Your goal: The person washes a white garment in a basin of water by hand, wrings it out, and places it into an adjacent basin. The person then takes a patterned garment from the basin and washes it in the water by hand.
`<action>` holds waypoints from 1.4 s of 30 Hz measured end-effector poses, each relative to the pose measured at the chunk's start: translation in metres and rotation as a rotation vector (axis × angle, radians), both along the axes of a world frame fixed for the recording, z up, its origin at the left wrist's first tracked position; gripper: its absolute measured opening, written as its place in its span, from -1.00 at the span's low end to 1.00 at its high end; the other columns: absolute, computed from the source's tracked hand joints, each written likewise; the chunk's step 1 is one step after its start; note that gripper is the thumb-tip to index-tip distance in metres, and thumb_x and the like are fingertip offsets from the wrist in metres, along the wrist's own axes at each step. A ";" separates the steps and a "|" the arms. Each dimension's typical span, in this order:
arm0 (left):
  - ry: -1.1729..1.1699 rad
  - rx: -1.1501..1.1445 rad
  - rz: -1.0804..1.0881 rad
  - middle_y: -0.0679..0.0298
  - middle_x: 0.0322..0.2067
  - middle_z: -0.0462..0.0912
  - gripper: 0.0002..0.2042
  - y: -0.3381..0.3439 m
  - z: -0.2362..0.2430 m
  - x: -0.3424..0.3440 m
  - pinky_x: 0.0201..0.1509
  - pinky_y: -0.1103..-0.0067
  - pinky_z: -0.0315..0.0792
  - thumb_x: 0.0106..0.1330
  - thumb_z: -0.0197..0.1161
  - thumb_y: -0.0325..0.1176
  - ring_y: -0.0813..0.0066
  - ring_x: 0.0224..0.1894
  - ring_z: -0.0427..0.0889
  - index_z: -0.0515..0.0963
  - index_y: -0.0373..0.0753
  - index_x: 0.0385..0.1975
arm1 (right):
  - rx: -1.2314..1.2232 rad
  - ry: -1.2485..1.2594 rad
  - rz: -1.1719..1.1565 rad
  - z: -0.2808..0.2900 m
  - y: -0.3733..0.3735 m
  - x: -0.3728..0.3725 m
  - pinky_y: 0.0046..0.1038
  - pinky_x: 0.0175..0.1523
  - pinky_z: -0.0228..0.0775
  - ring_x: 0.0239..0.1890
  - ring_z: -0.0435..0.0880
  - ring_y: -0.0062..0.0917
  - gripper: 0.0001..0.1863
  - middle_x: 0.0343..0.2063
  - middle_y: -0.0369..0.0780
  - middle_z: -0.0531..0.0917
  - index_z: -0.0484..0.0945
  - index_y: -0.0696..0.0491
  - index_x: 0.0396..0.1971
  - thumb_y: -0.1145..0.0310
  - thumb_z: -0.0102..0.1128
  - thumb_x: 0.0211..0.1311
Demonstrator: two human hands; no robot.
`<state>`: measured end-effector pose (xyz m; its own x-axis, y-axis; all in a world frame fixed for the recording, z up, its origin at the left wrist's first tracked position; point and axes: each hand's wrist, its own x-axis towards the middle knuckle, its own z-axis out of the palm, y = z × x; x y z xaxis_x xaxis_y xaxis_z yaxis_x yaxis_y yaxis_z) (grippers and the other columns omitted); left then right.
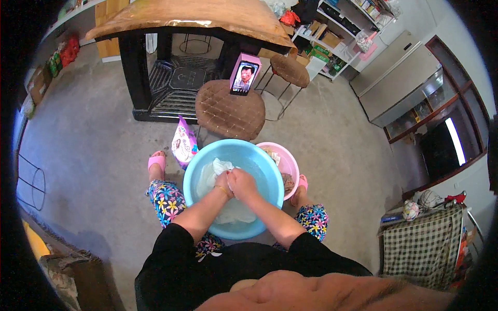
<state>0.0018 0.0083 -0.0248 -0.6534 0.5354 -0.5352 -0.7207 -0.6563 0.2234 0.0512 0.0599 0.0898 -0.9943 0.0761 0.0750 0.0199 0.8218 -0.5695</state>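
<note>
A large light-blue basin (189, 192) of water stands between my legs. Over it, my left hand (223, 183) and my right hand (240, 183) are pressed together, both closed on a wet white cloth (222, 166). One end of the cloth sticks out beyond my fingers; more pale fabric spreads in the water below, partly hidden by my forearms. Against the basin's far right side sits a pink basin (293, 163) with some crumpled clothes in it. A purple and white bag (183, 144), apparently detergent, stands upright at the far left of the blue basin.
A brown quilted stool (228, 111) just ahead bears a propped phone (245, 76) with a lit screen. Behind it are a covered table (197, 15) and another stool (289, 71). A checked cloth (423, 246) hangs at the lower right.
</note>
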 end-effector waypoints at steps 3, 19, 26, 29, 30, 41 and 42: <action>0.011 0.016 0.058 0.25 -0.24 0.51 -0.74 0.001 0.025 -0.001 -0.07 0.43 0.34 0.22 -0.12 -0.19 0.33 -0.18 0.48 0.42 -0.14 -0.21 | 0.011 -0.084 -0.149 -0.022 0.034 -0.009 -0.10 -0.21 0.27 -0.36 0.48 -0.02 -0.66 -0.44 0.07 0.52 0.45 0.17 -0.42 0.19 -0.21 0.12; 0.025 0.082 -0.128 0.20 0.03 0.33 -0.42 0.000 0.025 0.013 0.18 0.48 0.06 0.23 -0.24 0.11 0.36 0.07 0.27 0.24 -0.26 0.05 | -0.123 -0.258 -0.059 -0.059 0.047 -0.034 -0.20 -0.04 0.22 -0.13 0.39 -0.10 -0.69 -0.28 -0.01 0.52 0.53 0.14 -0.40 0.26 -0.14 0.07; -0.006 -0.108 -0.065 0.18 -0.03 0.39 -0.49 0.009 0.039 0.015 0.15 0.45 0.14 0.24 -0.23 0.04 0.30 -0.01 0.35 0.31 -0.26 -0.02 | 0.031 -0.275 -0.083 -0.105 0.054 -0.033 -0.17 -0.10 0.22 -0.18 0.41 -0.10 -0.69 -0.31 0.03 0.51 0.54 0.12 -0.42 0.23 -0.12 0.06; -0.052 -0.054 -0.092 0.17 -0.05 0.41 -0.52 0.003 0.045 0.015 0.14 0.44 0.16 0.24 -0.23 0.02 0.29 -0.02 0.36 0.31 -0.23 -0.03 | -0.271 -0.021 -0.231 -0.101 0.047 -0.028 -0.24 -0.13 0.25 -0.21 0.42 -0.13 -0.71 -0.32 0.02 0.48 0.52 0.13 -0.40 0.24 -0.08 0.05; -0.058 -0.054 -0.086 0.17 -0.05 0.41 -0.52 0.001 0.042 0.016 0.14 0.44 0.16 0.24 -0.23 0.02 0.29 -0.02 0.36 0.31 -0.23 -0.03 | -0.303 0.055 -0.209 -0.092 0.044 -0.020 -0.27 -0.13 0.25 -0.22 0.42 -0.15 -0.73 -0.34 0.00 0.47 0.50 0.13 -0.39 0.25 -0.06 0.03; 0.092 0.275 -0.117 0.14 -0.20 0.49 -0.68 -0.007 0.006 0.012 -0.07 0.40 0.33 0.19 -0.14 -0.15 0.24 -0.19 0.46 0.40 -0.20 -0.20 | -0.214 0.193 0.070 -0.010 0.002 0.025 -0.23 -0.16 0.26 -0.29 0.43 -0.13 -0.76 -0.39 -0.01 0.45 0.44 0.17 -0.44 0.31 -0.11 0.07; 0.091 0.274 -0.122 0.14 -0.20 0.49 -0.68 -0.004 -0.001 0.012 -0.07 0.40 0.33 0.19 -0.14 -0.15 0.24 -0.19 0.46 0.40 -0.20 -0.20 | -0.216 0.193 0.065 -0.015 0.004 0.016 -0.23 -0.16 0.26 -0.29 0.43 -0.13 -0.76 -0.39 -0.01 0.45 0.44 0.17 -0.44 0.31 -0.11 0.07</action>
<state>0.0139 0.0042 -0.0253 -0.6138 0.7291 -0.3029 -0.7832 -0.6106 0.1173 0.0668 0.0636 0.0744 -0.9664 0.0472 0.2526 -0.1548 0.6774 -0.7191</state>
